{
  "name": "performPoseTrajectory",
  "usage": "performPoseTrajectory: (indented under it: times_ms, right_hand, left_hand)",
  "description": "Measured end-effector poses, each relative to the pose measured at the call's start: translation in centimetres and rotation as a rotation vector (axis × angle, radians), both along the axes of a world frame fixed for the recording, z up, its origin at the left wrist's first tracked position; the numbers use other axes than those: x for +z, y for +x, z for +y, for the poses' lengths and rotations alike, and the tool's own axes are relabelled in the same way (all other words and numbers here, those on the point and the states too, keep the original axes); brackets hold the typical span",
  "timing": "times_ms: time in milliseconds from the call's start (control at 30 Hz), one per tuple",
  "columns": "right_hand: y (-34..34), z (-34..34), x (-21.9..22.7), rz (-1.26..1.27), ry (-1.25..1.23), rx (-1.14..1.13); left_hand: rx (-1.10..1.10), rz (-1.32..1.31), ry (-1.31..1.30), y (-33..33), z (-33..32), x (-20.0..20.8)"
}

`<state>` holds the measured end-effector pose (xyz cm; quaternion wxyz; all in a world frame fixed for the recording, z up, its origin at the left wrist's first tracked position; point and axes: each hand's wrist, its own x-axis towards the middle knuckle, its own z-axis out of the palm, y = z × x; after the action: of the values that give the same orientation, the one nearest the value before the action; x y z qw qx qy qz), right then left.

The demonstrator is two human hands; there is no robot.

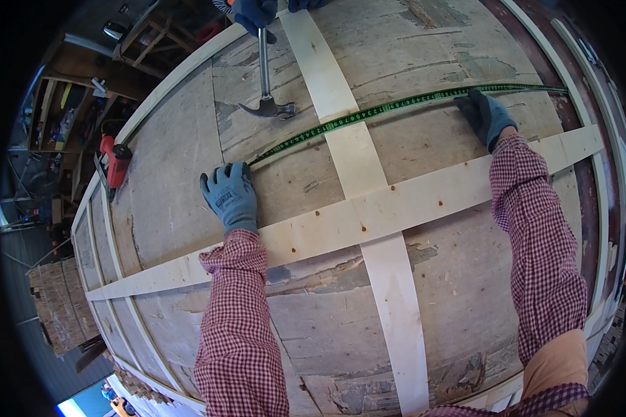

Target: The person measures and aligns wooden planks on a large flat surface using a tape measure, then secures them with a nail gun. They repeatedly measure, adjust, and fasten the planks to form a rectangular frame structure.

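Observation:
A green tape measure (pixel 396 105) is stretched across a worn wooden panel, crossing a pale slat (pixel 355 153) that runs away from me. At the tape's left end, my left hand (pixel 229 197), in a grey-blue glove, has its fingers curled down around the tape; its grip is partly hidden. My right hand (pixel 488 118), also gloved, pinches the tape's lower edge farther right, its dark fingertips bent down. Beyond my right hand the tape reaches the frame's right edge. Nearer me, a long pale board (pixel 382 207) lies across the slat, below both hands.
At the far side, another person's gloved hand (pixel 254 12) holds a claw hammer (pixel 264 90) over the panel. A red power tool (pixel 117 161) rests by the left frame rail. Cluttered wooden shelves (pixel 66 111) stand beyond it, with stacked wood (pixel 62 306) at lower left.

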<state>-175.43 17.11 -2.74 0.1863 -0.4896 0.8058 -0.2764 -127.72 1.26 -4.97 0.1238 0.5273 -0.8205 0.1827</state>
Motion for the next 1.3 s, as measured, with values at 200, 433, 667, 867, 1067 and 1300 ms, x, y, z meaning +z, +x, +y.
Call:
performPoseTrajectory:
  times_ms: [200,433,667,867,1067,1300]
  right_hand:
    - [-1.3,-0.8,-1.7,-1.243,-0.357,-0.440]
    - [3.7,1.9,1.6,-1.113,-0.687,-0.505]
    - [20.4,15.1,4.7,-0.277,-0.113,0.366]
    - [36.2,29.7,3.3,-0.138,-0.190,1.341]
    - [38.4,34.5,0.4,0.022,-0.109,1.490]
    - [36.9,37.1,0.3,0.104,-0.108,1.524]
  left_hand:
    - [-0.009,0.034,0.001,0.3,-0.1,0.0]
    - [-0.018,0.039,-0.037,0.6,-0.1,-0.1]
    - [-0.011,0.004,0.025,0.6,0.2,0.1]
    - [-0.030,-0.012,0.018,0.0,-0.1,-0.4]
    - [-0.053,-0.016,-0.015,1.1,-0.3,-0.4]
    - [-0.061,-0.008,-0.060,0.2,-0.4,-0.3]
